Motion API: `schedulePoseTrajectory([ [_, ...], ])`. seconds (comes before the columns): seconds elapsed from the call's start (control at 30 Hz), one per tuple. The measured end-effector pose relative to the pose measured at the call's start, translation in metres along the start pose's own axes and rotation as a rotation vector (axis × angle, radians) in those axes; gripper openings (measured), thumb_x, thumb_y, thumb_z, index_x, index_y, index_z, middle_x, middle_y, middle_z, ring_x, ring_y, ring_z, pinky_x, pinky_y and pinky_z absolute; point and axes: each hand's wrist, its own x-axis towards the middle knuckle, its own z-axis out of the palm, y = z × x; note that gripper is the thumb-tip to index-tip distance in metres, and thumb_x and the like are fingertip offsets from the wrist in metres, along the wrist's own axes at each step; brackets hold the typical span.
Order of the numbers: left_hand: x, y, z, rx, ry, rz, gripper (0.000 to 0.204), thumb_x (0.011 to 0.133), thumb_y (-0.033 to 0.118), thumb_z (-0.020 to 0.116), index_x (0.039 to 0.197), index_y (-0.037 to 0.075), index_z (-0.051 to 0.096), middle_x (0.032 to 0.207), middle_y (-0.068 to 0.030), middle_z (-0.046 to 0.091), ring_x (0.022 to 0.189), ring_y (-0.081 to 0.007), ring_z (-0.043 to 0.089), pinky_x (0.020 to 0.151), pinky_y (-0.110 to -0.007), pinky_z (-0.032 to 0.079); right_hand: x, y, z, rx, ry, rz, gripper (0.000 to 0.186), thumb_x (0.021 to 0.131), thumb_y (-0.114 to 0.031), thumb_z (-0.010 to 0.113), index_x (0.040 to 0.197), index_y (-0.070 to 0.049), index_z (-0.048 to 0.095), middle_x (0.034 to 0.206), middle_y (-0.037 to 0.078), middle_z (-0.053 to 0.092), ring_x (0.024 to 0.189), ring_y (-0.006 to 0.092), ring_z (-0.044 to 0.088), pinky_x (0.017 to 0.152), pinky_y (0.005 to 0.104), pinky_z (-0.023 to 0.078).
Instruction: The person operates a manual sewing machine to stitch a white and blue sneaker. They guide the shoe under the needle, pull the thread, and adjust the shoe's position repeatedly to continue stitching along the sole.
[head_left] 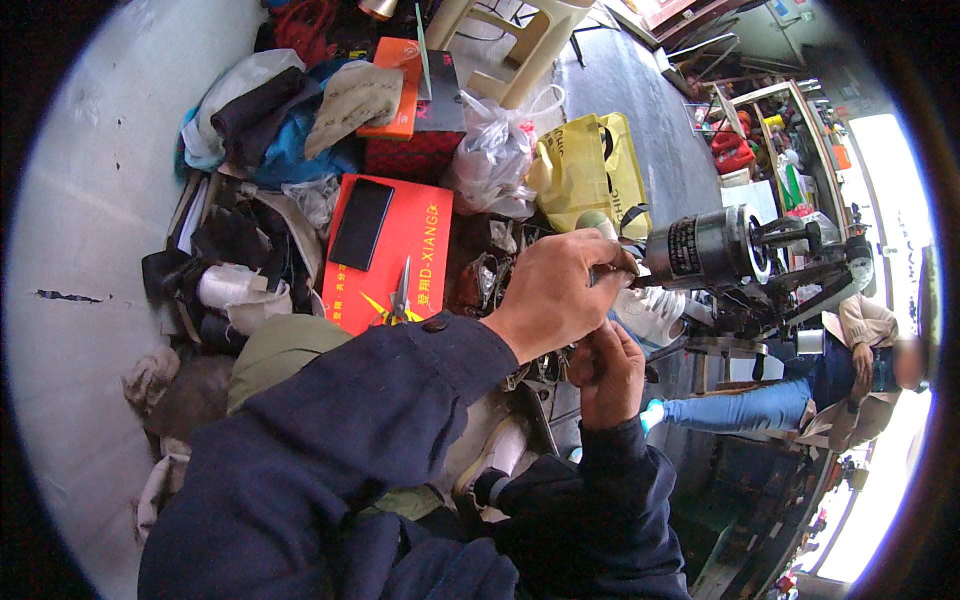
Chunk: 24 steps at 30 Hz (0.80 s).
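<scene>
- Fingers (pixel 598 248) of your left hand (pixel 548 300) are bent and drawn in close together, their tips just beside the machine; you can't tell from here what, if anything, they have hold of.
- Fingers of your right hand (pixel 608 378) are curled in, the thumb near the fingertips, just below your left hand; whether something small sits in that pinch is hidden.
- Your machine (pixel 700 248), with its dark metal cylinder lying sideways, stands right of your left hand, levers and arms running off its far end.
- What looks like a white shoe (pixel 655 314) is near your fingertips, under the cylinder, partly hidden by your left hand.
- A white spool (pixel 811 342) is farther right, by the machine's lower parts.
- Left of your hands, a red box (pixel 428 235) carries a dark phone (pixel 362 224) and, nearer your left sleeve (pixel 370 400), yellow-handled scissors (pixel 401 297), partly covered by the sleeve.
- Beyond that box are a clear plastic bag (pixel 492 155) and a yellow bag (pixel 580 165), side by side.
- Farther left, a heap of cloth (pixel 265 110) lies along the pale wall (pixel 85 230).
- Past the bags stands a cream stool (pixel 535 55).
- Well off to your right, another person in blue jeans (pixel 740 408) sits with one hand across the body.
</scene>
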Motion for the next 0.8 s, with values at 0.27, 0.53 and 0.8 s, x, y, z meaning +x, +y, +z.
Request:
schedulePoseTrajectory([
  [0.27,0.001,0.001,0.002,0.113,0.065,0.012,0.013,0.089,0.013,0.069,0.096,0.003,0.072,0.09,-0.0154,0.072,0.081,-0.0304,0.071,0.073,-0.04,0.055,0.001,0.003,-0.006,0.04,-0.023,-0.018,0.021,0.105,-0.022,0.064,0.097,-0.002,0.068,0.072,0.001,0.061,0.05,0.0098,0.05,0.045,0.0256,0.038],
  [0.53,0.003,-0.004,-0.01,0.11,0.085,-0.103,0.009,0.089,0.01,0.066,0.088,0.001,0.067,0.077,-0.0154,0.07,0.07,-0.0289,0.07,0.067,-0.04,0.054,0.001,0.002,-0.008,0.027,-0.022,0.0,0.023,0.105,-0.023,0.065,0.097,-0.002,0.068,0.072,0.001,0.06,0.051,0.0096,0.049,0.047,0.0248,0.037],
  [0.8,0.003,-0.002,-0.014,0.143,0.078,-0.129,0.01,0.089,0.011,0.065,0.089,0.001,0.064,0.076,-0.0162,0.068,0.069,-0.0302,0.068,0.068,-0.04,0.053,-0.005,-0.007,-0.009,-0.073,0.039,-0.156,0.025,0.105,-0.024,0.064,0.1,0.0,0.069,0.066,0.001,0.057,0.051,0.009,0.046,0.048,0.0251,0.035],
])
